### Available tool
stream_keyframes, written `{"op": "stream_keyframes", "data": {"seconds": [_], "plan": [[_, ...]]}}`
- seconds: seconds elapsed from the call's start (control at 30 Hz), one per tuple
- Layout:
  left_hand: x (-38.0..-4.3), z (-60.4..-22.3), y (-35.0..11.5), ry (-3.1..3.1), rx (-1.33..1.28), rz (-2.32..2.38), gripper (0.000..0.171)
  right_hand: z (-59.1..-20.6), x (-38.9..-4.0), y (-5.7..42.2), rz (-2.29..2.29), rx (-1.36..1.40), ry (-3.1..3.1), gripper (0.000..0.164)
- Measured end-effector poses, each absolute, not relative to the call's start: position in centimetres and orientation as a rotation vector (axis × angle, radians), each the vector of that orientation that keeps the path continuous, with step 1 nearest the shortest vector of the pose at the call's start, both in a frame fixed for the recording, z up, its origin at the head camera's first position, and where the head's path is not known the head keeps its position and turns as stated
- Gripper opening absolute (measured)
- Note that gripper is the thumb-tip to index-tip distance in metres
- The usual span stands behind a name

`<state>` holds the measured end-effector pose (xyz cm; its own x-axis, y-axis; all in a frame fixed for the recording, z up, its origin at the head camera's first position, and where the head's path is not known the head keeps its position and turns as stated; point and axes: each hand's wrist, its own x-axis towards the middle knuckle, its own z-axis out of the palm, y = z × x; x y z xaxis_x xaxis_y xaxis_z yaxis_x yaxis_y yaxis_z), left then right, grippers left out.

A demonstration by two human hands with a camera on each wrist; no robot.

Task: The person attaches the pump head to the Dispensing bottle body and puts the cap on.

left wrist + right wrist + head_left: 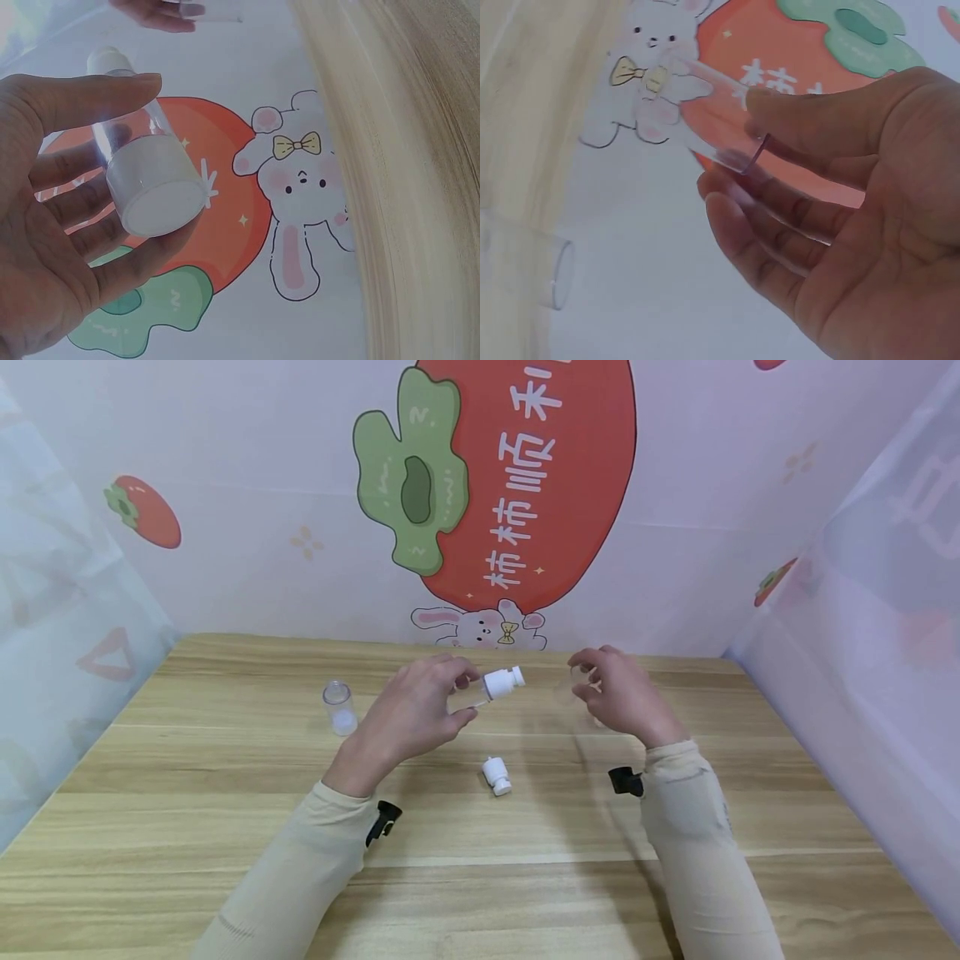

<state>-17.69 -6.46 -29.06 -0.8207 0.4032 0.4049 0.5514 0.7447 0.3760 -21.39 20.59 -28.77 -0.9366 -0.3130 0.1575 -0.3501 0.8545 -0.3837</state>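
Observation:
In the head view my left hand point(412, 706) holds a small clear bottle point(467, 695) tilted sideways, its white pump top point(504, 682) pointing right. The left wrist view shows the bottle's white base point(161, 199), with thumb and fingers round the clear wall. To the right, my right hand point(626, 697) pinches a clear open-ended cap point(720, 120) between thumb and fingers, apart from the bottle. A loose white pump head point(497, 775) lies on the table between the forearms. Left of my left hand is another clear bottle point(339, 708) with a white bottom.
Another clear cylinder point(536, 262) lies on the wooden table point(225, 827) near my right hand, mostly hidden in the head view. A printed cloth backdrop point(247, 568) rises behind the table, and hanging sheets flank both sides.

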Motion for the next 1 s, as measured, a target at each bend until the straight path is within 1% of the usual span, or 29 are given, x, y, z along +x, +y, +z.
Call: {"op": "stream_keyframes", "data": {"seconds": [0.43, 0.8, 1.0], "plan": [[-17.7, -29.0, -6.5, -2.655, -0.728, -0.728, 0.037, -27.2, -20.3, 20.3, 0.989, 0.662, -2.692, 0.032], [-17.8, -29.0, -6.5, -2.650, -0.728, -0.733, 0.036, -26.3, -19.7, 20.1, 1.288, 0.683, -2.622, 0.034], [-17.7, -29.0, -6.5, -2.651, -0.730, -0.742, 0.036, -25.9, -19.4, 19.8, 1.367, 0.711, -2.611, 0.035]]}}
